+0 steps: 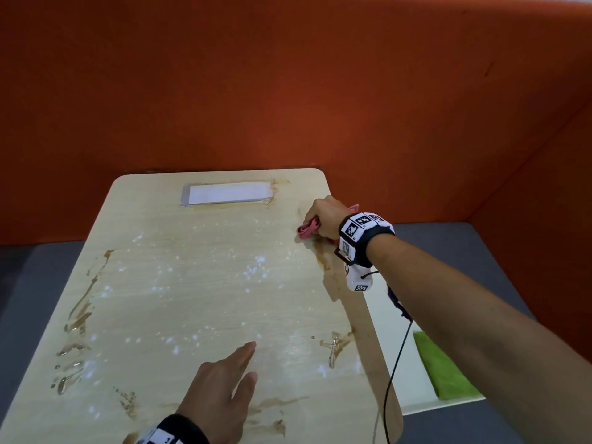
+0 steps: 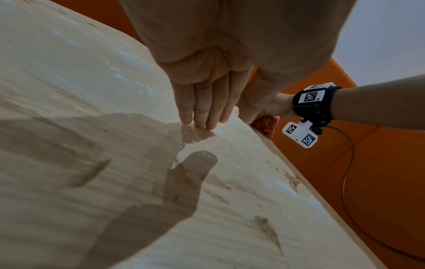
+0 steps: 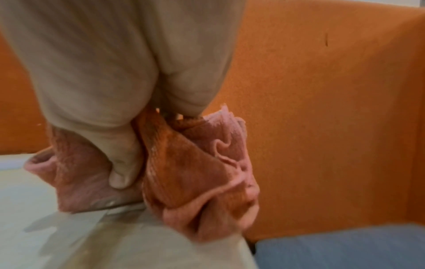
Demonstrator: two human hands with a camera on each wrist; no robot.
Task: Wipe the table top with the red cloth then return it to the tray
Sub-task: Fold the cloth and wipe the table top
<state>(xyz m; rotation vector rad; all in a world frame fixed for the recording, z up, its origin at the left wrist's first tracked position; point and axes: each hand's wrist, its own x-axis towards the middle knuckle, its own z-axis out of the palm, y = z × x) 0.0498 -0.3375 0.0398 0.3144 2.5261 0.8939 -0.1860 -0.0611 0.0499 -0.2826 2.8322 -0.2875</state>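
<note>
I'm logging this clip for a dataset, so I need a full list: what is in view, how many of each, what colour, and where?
table top: one, pale wood grain, centre, streaked with brown smears
brown smears: several, along the left, near and right edges
white label: one, flat on the far end of the table
red cloth: one, pinkish red, bunched at the table's far right edge
tray: one, white, below the table's right side
green cloth: one, lying in the tray
partition: orange, behind and to the right
left hand: fingers straight, resting on the near table top
right hand: grips the red cloth against the table
wrist bands: two, black with white markers
</note>
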